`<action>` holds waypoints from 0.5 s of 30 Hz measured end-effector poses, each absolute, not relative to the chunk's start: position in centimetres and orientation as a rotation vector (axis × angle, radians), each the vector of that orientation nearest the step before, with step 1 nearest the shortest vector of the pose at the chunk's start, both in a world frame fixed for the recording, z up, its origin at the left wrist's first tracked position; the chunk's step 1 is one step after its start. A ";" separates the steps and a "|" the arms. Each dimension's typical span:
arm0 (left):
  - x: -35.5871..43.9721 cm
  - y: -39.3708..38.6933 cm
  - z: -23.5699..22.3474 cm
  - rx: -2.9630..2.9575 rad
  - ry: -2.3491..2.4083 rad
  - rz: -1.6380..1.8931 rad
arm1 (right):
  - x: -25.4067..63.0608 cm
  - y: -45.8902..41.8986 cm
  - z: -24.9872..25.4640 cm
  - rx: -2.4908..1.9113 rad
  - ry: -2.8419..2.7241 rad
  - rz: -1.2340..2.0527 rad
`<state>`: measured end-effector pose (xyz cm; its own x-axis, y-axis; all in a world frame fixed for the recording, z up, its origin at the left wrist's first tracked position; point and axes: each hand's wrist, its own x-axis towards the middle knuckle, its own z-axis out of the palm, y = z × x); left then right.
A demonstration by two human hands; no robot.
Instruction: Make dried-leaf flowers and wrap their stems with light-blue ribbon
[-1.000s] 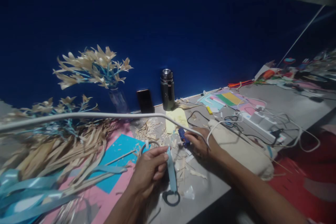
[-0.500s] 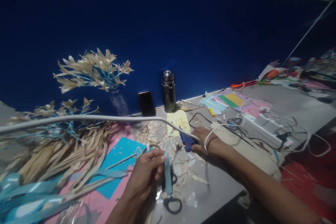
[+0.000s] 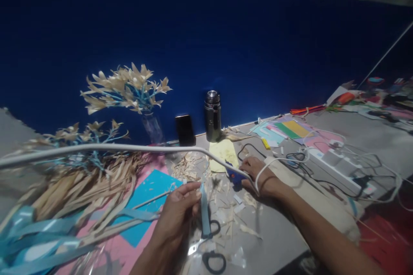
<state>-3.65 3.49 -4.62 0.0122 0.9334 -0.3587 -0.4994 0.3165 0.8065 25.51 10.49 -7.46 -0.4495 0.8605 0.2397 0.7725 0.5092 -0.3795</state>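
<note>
My left hand (image 3: 182, 206) is closed, pinching the upper end of a light blue strip (image 3: 205, 215) between thumb and fingertips. The strip hangs down over a pair of dark-handled scissors (image 3: 214, 262) lying on the table. A thin stick (image 3: 150, 200) runs from the left towards this hand; whether the fingers hold it, I cannot tell. My right hand (image 3: 258, 176) is closed around the end of a dark blue glue gun (image 3: 235, 175), beside a yellow paper (image 3: 223, 154). A white cable (image 3: 129, 148) crosses in front of the view and partly covers the gun.
A dark flask (image 3: 213, 118) and a phone (image 3: 185, 130) stand by the blue wall. To their left is a vase (image 3: 153, 129) of pale flowers. Husk strips (image 3: 71, 184) and blue card (image 3: 148, 202) lie left; a power strip (image 3: 334, 172) with tangled cables is right.
The view has shifted, so the table things sit further right and lower. The glue gun has turned and its nozzle shows less. More of the scissors shows. My left hand keeps its pinch.
</note>
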 end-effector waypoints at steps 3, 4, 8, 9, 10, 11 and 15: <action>-3.6 3.4 -4.6 0.517 1.027 1.240 | 25.9 9.8 -7.0 -1.216 -2.128 0.680; -3.5 3.4 -4.6 0.512 1.027 1.248 | 25.9 9.5 -6.9 -1.161 -2.034 0.853; -3.3 3.6 -4.8 0.502 1.045 1.255 | 24.8 7.9 -6.1 -0.929 -1.898 1.158; -3.3 3.7 -4.9 0.506 1.056 1.255 | 24.4 7.5 -5.9 -0.888 -1.910 1.179; -3.3 3.8 -5.0 0.515 1.069 1.252 | 24.0 7.1 -5.7 -0.861 -1.921 1.203; -3.4 3.9 -5.2 0.528 1.082 1.246 | 23.6 6.8 -5.4 -0.841 -1.933 1.234; -3.4 3.9 -5.6 0.569 1.094 1.208 | 22.7 5.8 -4.8 -0.808 -1.930 1.406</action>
<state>-3.39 3.91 -5.62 -0.0292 0.9325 -0.3599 -0.4498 0.3093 0.8378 22.67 5.78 -4.82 -0.6269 0.7696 0.1210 0.1206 0.2493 -0.9609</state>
